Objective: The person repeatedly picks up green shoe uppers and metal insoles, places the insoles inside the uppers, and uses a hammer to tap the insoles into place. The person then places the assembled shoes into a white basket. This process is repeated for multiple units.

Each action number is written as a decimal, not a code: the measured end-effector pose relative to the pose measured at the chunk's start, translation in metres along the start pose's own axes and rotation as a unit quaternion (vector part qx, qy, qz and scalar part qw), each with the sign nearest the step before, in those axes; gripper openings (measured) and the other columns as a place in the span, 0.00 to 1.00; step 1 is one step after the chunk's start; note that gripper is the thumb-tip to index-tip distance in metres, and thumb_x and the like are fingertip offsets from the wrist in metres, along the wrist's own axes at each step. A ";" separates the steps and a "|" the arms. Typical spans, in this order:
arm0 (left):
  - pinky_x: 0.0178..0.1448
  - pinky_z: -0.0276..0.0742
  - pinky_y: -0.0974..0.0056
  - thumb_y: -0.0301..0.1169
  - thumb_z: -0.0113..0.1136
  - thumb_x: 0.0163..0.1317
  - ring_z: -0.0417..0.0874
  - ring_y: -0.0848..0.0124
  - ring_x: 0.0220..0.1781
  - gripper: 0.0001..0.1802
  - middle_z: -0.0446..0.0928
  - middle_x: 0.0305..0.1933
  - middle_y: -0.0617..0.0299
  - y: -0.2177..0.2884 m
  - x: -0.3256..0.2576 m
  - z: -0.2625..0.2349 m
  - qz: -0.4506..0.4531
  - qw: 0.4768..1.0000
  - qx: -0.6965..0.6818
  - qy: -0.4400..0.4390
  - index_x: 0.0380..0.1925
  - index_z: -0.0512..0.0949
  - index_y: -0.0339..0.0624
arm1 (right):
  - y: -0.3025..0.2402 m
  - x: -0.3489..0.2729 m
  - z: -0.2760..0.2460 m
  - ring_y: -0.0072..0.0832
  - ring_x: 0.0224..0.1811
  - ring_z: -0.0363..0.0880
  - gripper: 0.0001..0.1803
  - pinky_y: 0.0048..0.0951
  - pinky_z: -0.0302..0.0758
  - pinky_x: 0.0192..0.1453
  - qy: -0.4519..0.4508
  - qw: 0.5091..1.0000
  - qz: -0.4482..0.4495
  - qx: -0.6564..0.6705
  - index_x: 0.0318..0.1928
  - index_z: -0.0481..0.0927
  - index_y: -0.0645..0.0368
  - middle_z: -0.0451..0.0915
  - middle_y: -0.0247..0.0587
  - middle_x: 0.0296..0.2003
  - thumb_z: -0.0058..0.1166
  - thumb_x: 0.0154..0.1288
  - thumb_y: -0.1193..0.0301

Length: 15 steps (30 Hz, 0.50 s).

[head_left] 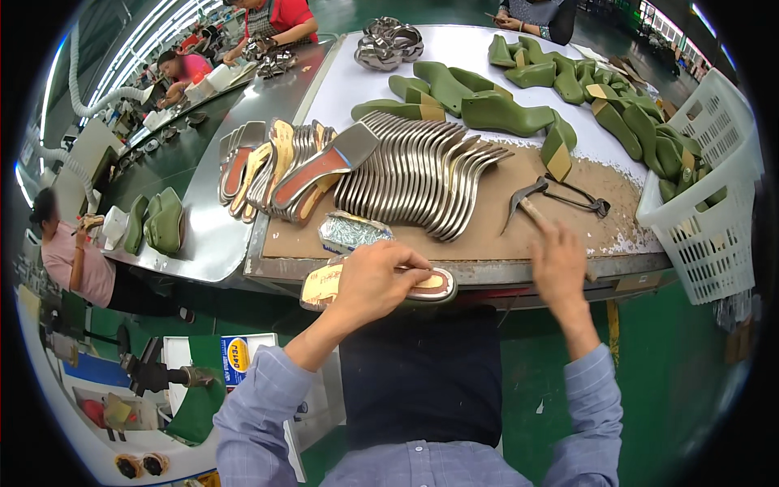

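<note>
My left hand [375, 280] grips a shoe insole [324, 284] with a silver metallic rim, holding it flat at the near edge of the brown work board [503, 235]. My right hand [558, 264] is closed on the wooden handle of a hammer [523, 199], whose dark metal head points left above the board. Black pincers [578, 197] lie just beyond the hammer. A long fanned row of silver insoles [422, 174] lies in front of my left hand, with a crumpled silver packet [350, 231] nearer.
Green shoe lasts [495, 109] crowd the white table top at the back. A white plastic basket [714, 211] with more lasts stands on the right. Other people work at the left and far end. A metal counter [203, 235] runs to the left.
</note>
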<state>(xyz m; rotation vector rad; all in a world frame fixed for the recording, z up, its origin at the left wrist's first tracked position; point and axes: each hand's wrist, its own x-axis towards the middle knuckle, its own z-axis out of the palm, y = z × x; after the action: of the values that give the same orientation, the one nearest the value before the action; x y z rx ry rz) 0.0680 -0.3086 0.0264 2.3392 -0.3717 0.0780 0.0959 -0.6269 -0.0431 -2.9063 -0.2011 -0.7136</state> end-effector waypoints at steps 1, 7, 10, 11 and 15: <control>0.45 0.77 0.54 0.37 0.70 0.58 0.84 0.56 0.42 0.07 0.85 0.36 0.59 0.003 0.003 0.003 0.009 1.000 0.024 -0.009 0.31 0.88 0.48 | 0.030 -0.004 0.004 0.50 0.56 0.75 0.27 0.51 0.71 0.60 -0.033 0.998 0.000 -0.045 0.66 0.71 0.49 0.76 0.52 0.54 0.57 0.68 0.64; 0.50 0.77 0.55 0.40 0.70 0.58 0.84 0.59 0.45 0.07 0.85 0.40 0.62 0.001 0.009 0.008 -0.011 0.997 0.064 -0.042 0.33 0.89 0.53 | 0.065 0.002 -0.007 0.40 0.34 0.80 0.25 0.42 0.77 0.38 -0.131 0.990 -0.023 -0.043 0.69 0.70 0.45 0.79 0.45 0.38 0.51 0.74 0.70; 0.50 0.77 0.56 0.40 0.69 0.58 0.84 0.59 0.46 0.07 0.86 0.41 0.63 0.009 0.005 0.003 -0.039 0.995 0.088 -0.037 0.33 0.89 0.53 | 0.049 -0.007 -0.017 0.28 0.25 0.75 0.23 0.34 0.74 0.30 -0.059 0.979 0.066 0.183 0.70 0.69 0.46 0.73 0.39 0.26 0.46 0.77 0.71; 0.50 0.77 0.56 0.40 0.69 0.58 0.84 0.59 0.45 0.07 0.86 0.41 0.62 0.008 0.006 0.003 -0.040 0.995 0.087 -0.039 0.32 0.89 0.53 | 0.037 -0.012 -0.025 0.24 0.23 0.73 0.23 0.31 0.73 0.28 -0.030 0.953 0.110 0.279 0.71 0.68 0.46 0.70 0.37 0.22 0.45 0.79 0.71; 0.48 0.78 0.57 0.38 0.69 0.57 0.85 0.60 0.43 0.06 0.87 0.39 0.61 0.004 0.006 0.005 -0.018 0.996 0.084 -0.034 0.32 0.89 0.52 | -0.013 -0.031 -0.090 0.15 0.21 0.65 0.23 0.20 0.66 0.26 -0.127 0.856 0.231 0.445 0.72 0.68 0.52 0.69 0.28 0.20 0.41 0.80 0.72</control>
<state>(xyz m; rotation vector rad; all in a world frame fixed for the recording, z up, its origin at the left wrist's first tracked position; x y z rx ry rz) 0.0719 -0.3165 0.0266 2.5198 -0.3680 0.0119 0.0259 -0.6324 0.0229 -2.0027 0.1222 -0.0821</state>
